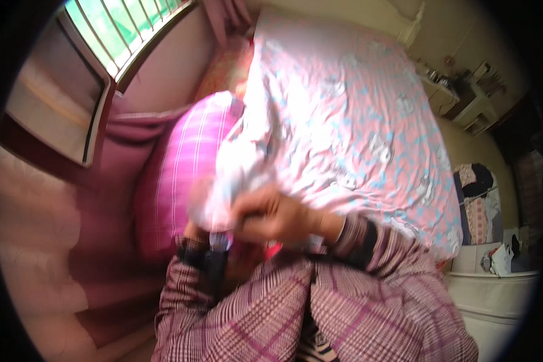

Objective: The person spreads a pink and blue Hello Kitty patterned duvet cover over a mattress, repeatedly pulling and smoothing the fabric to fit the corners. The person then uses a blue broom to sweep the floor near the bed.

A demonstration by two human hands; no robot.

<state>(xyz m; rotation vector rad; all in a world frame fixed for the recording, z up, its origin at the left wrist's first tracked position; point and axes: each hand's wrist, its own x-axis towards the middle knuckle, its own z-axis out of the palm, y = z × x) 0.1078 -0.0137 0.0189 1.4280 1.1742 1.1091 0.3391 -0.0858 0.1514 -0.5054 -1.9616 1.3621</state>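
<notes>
A pink bed sheet (366, 122) with blue and white patterns and grey-white figures covers the bed, wrinkled towards the near side. Its near left corner is drawn up into a bright bunch, partly overexposed. My right hand (276, 217) is closed on the fabric with curled fingers and blurred by motion. On the other side of the bunch, my left hand (199, 203) grips the sheet too, partly hidden behind the cloth. Beside the bed's left edge and past my left hand stands a magenta plaid bundle (185, 158), perhaps a pillow or quilt.
A barred window (126, 31) and an open window pane (59, 90) are at the upper left, above dark pink curtains (113, 217). To the right are a shelf with small items (475, 95), a pile of clothes (477, 194) and a white plastic bag (502, 260).
</notes>
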